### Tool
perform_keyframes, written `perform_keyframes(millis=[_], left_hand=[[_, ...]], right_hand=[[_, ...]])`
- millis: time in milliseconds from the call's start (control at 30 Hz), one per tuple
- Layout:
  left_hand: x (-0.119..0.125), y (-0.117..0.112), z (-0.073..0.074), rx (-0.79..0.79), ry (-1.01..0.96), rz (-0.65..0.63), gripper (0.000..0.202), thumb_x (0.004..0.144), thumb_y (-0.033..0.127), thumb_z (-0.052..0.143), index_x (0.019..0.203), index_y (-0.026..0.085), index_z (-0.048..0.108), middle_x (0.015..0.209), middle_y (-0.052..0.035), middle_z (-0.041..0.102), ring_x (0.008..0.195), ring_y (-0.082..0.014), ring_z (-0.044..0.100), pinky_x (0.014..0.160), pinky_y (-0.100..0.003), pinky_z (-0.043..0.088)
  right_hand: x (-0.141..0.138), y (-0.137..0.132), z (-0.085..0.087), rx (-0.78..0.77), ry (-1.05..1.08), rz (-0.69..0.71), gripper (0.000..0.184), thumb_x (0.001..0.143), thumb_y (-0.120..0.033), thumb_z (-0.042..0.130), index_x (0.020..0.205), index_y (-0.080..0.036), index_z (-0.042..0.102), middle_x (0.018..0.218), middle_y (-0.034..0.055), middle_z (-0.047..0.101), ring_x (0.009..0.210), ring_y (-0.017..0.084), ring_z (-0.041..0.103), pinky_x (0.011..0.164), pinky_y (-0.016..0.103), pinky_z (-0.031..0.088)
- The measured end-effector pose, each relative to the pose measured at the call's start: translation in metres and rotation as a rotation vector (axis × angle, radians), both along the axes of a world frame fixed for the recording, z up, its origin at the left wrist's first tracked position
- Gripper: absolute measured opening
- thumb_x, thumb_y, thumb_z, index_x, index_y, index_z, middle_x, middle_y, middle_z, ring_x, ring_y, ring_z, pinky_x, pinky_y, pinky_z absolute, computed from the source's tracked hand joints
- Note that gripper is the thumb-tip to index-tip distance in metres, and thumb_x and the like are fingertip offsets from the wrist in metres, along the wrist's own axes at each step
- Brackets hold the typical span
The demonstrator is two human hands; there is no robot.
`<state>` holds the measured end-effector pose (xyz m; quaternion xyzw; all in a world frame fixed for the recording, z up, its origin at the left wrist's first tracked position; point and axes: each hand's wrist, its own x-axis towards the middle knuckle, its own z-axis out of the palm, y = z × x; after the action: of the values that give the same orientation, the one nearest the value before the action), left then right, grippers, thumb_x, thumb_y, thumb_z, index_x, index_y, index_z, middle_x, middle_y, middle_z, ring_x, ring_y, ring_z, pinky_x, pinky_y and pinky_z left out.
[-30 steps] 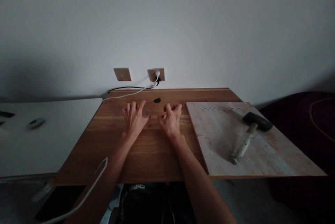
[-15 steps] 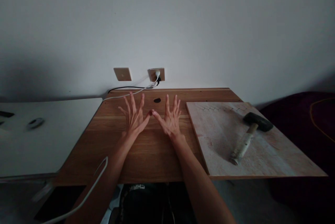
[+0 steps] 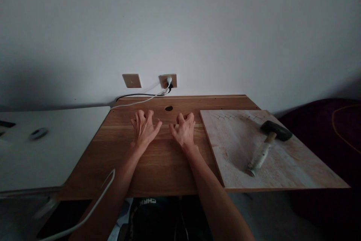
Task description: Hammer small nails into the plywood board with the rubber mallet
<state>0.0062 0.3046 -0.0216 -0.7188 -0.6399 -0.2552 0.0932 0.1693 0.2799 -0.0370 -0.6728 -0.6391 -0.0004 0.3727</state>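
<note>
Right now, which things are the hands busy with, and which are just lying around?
Busy: left hand, right hand, both curled and empty, over the wooden desk.
Lying around: hammer on the pale board; white cable by the wall socket; white table.

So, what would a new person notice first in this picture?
The left hand and right hand are side by side at the middle of the wooden desk, fingers curled, holding nothing. To their right, a hammer lies on a pale board.
</note>
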Motion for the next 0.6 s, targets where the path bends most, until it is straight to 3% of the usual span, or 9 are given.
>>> perform_keyframes(millis=[100,200,267,367,467,533,600], left_hand=[[-0.0017,0.0034,-0.0037,0.033,-0.042,-0.056,0.061,0.093,0.054,0.058,0.147,0.026,0.052,0.155,-0.0189,0.036,0.144,-0.0448,0.031,0.11,-0.069,0.03],[-0.0049,0.0084,-0.007,0.027,-0.119,-0.103,0.08,0.094,0.065,0.05,0.162,0.032,0.024,0.171,-0.0131,0.004,0.154,-0.0486,0.004,0.113,-0.076,0.024],[-0.007,0.0102,-0.0072,-0.001,-0.184,-0.138,0.083,0.095,0.069,0.043,0.164,0.031,0.016,0.172,-0.0125,-0.003,0.154,-0.0476,0.011,0.112,-0.07,0.033],[-0.0081,0.0087,-0.0044,-0.034,-0.207,-0.168,0.082,0.098,0.068,0.036,0.165,0.027,0.012,0.171,-0.0177,0.009,0.142,-0.0438,0.042,0.1,-0.057,0.051],[-0.0065,0.0044,-0.0008,-0.028,-0.127,-0.133,0.071,0.1,0.059,0.041,0.16,0.023,0.028,0.154,-0.0211,0.042,0.123,-0.0379,0.06,0.093,-0.05,0.054],[-0.0048,0.0026,0.0002,-0.007,-0.065,-0.087,0.059,0.097,0.053,0.051,0.145,0.019,0.048,0.135,-0.0192,0.057,0.112,-0.0349,0.064,0.092,-0.045,0.052],[-0.0033,0.0028,-0.0004,0.012,-0.041,-0.043,0.045,0.091,0.048,0.061,0.124,0.017,0.059,0.12,-0.016,0.062,0.103,-0.0319,0.066,0.086,-0.04,0.051]], right_hand=[[0.0005,0.002,-0.0046,0.101,0.013,0.049,0.05,0.089,-0.052,0.06,0.133,-0.027,0.059,0.145,0.0157,0.038,0.133,0.038,0.04,0.1,0.056,0.044],[0.0004,0.0056,-0.0069,0.162,0.043,0.054,0.09,0.086,-0.069,0.06,0.161,-0.034,0.024,0.168,0.0124,0.0,0.151,0.046,0.013,0.109,0.066,0.036],[0.0,0.0074,-0.0068,0.172,0.087,0.072,0.105,0.083,-0.074,0.062,0.164,-0.034,0.008,0.169,0.0118,-0.015,0.153,0.047,0.008,0.109,0.068,0.036],[-0.0013,0.0071,-0.0042,0.174,0.182,0.112,0.108,0.082,-0.073,0.064,0.164,-0.036,0.003,0.168,0.0122,-0.018,0.152,0.045,0.018,0.105,0.065,0.045],[-0.0027,0.0038,-0.0002,0.148,0.273,0.14,0.101,0.084,-0.068,0.065,0.163,-0.039,0.01,0.168,0.014,-0.011,0.138,0.041,0.045,0.094,0.058,0.056],[-0.0027,0.0015,0.0016,0.112,0.306,0.15,0.096,0.085,-0.065,0.066,0.163,-0.037,0.016,0.165,0.0168,0.004,0.119,0.034,0.061,0.087,0.052,0.06],[-0.002,0.0002,0.002,0.074,0.303,0.146,0.09,0.086,-0.064,0.065,0.161,-0.034,0.026,0.154,0.0182,0.028,0.102,0.027,0.066,0.081,0.046,0.061]])
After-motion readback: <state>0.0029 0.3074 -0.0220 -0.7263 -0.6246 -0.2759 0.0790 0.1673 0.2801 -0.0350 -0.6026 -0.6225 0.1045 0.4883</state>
